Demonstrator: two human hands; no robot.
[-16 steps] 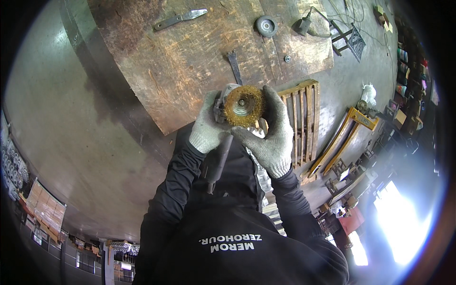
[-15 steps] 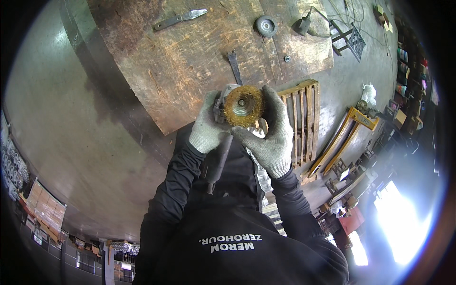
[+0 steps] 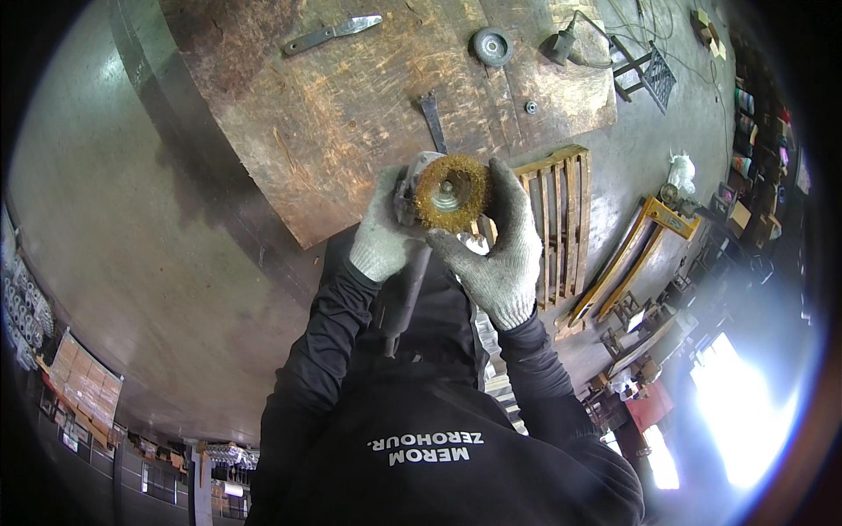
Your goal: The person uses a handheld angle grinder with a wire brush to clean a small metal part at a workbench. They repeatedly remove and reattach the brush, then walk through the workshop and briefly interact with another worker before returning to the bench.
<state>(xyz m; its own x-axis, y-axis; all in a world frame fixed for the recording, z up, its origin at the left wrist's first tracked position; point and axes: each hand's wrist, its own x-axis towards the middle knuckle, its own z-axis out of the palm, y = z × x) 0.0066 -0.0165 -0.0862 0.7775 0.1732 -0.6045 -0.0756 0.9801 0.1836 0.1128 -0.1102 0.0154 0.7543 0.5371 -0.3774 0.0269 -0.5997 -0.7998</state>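
Gripping an angle grinder (image 3: 405, 263) with both gloved hands, above a rusty steel plate (image 3: 351, 114). Left hand (image 3: 383, 235) wrapped round the grinder head, fingers curled close together behind the brass wire cup brush (image 3: 451, 193), thumb side hidden. Right hand (image 3: 495, 250) cupping the brush from the other side, fingers (image 3: 511, 188) spread and arched over its rim, thumb reaching in under the bristles, touching them. Brush sitting between the two sets of fingertips, face up toward the camera, centre nut showing. Grinder body running down from the left palm toward the chest, dark and narrow. Beyond the fingertips on the plate: flat dark wrench (image 3: 432, 121) just past the brush, small nut (image 3: 531, 107), grey disc (image 3: 490, 45), long knife-shaped tool (image 3: 331, 34) well apart. Wooden pallet (image 3: 557, 223) just beside the right-hand fingers, on the floor.
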